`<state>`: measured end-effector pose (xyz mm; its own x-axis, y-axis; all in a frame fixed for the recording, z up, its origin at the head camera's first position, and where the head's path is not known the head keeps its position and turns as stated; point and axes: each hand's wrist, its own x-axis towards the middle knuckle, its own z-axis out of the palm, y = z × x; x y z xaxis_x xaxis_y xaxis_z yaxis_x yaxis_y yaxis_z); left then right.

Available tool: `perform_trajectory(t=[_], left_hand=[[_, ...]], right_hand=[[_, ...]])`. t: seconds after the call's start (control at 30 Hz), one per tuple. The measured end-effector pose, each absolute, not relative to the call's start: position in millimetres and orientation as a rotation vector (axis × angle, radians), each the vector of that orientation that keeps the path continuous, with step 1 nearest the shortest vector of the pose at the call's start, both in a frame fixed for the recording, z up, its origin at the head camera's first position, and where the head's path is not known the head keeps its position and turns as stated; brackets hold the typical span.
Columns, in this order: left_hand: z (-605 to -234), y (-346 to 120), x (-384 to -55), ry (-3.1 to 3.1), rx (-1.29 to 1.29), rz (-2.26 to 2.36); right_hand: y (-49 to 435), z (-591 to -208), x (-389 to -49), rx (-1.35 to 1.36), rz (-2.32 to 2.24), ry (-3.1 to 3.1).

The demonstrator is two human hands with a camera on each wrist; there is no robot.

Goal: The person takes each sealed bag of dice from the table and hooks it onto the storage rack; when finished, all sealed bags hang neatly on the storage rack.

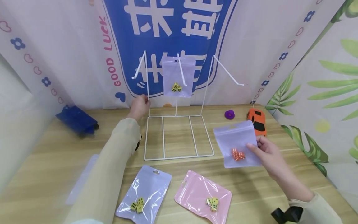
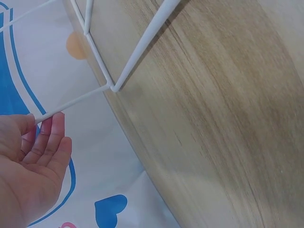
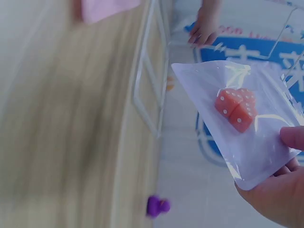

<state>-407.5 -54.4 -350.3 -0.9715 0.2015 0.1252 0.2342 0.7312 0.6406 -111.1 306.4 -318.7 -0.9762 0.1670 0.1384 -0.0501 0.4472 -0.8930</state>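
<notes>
A white wire rack [image 1: 179, 158] with three upward-slanting hooks stands at the table's back. My left hand [image 1: 139, 107] pinches its left upright between thumb and fingers, as the left wrist view [image 2: 38, 161] also shows. On the middle hook hangs a purple zip bag [image 1: 170, 74] with yellow dice inside. In my right hand [image 1: 268, 152] is another purple zip bag [image 1: 237, 137], pinched at its right edge, with orange-red dice [image 3: 236, 108] in it. It is held in the air right of the rack. The left and right hooks carry nothing.
On the table's front lie a purple bag [image 1: 152, 183] and a pink bag [image 1: 204, 193], each with yellow dice. Another pale bag [image 1: 84, 177] is partly behind my left arm. A blue item [image 1: 76, 119] lies left; a purple object [image 1: 229, 114] and orange toy car [image 1: 256, 121] stand right.
</notes>
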Motion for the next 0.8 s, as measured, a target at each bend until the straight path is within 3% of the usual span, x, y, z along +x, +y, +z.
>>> perform_trajectory(t=[0.4, 0.8], left_hand=[[-352.3, -56.1, -407.6, -2.836, -0.401, -1.023], [-353.4, -54.0, -409.3, -2.831, -0.411, -1.007]], right_hand=[[230.2, -280.9, -151.7, 0.205, 1.867, -2.227], [184.7, -245.5, -179.6, 0.241, 2.004, -2.096]])
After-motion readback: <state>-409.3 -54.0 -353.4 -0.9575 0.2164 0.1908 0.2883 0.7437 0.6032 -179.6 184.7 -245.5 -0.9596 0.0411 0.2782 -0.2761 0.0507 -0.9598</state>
